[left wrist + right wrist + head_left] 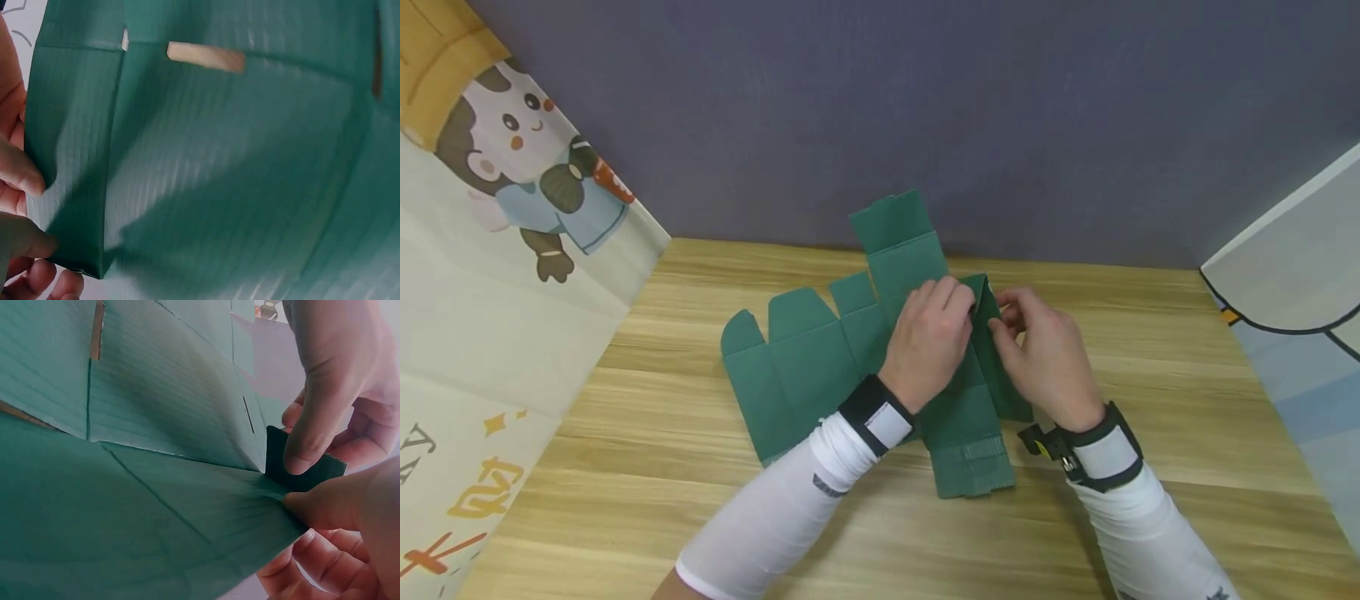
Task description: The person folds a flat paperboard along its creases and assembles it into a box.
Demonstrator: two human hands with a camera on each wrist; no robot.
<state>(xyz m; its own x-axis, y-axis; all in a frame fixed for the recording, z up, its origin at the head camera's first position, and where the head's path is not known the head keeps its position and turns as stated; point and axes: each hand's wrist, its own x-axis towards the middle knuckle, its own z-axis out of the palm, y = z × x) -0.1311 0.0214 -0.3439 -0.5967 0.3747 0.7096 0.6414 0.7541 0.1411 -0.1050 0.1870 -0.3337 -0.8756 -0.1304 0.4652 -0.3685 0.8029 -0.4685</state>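
A green cardboard box blank (808, 367), scored with fold lines and cut into flaps, lies mostly unfolded on the wooden table. Its right side panel (996, 367) stands folded up. My left hand (928, 346) reaches across the cardboard and pinches a small end flap (312, 469) near the upper corner of that panel. Just to the right, my right hand (1048, 358) holds the panel's outer edge between thumb and fingers. Both thumbs lie on the green surface in the right wrist view. Part of the blank is hidden under my left hand and forearm.
The wooden table (655, 400) meets a dark grey-blue backdrop (925, 108) behind the blank. A pale printed sheet (490, 333) with a cartoon figure borders the left side. Another printed sheet (1300, 250) stands at the right. A slot (206, 56) is cut along one fold.
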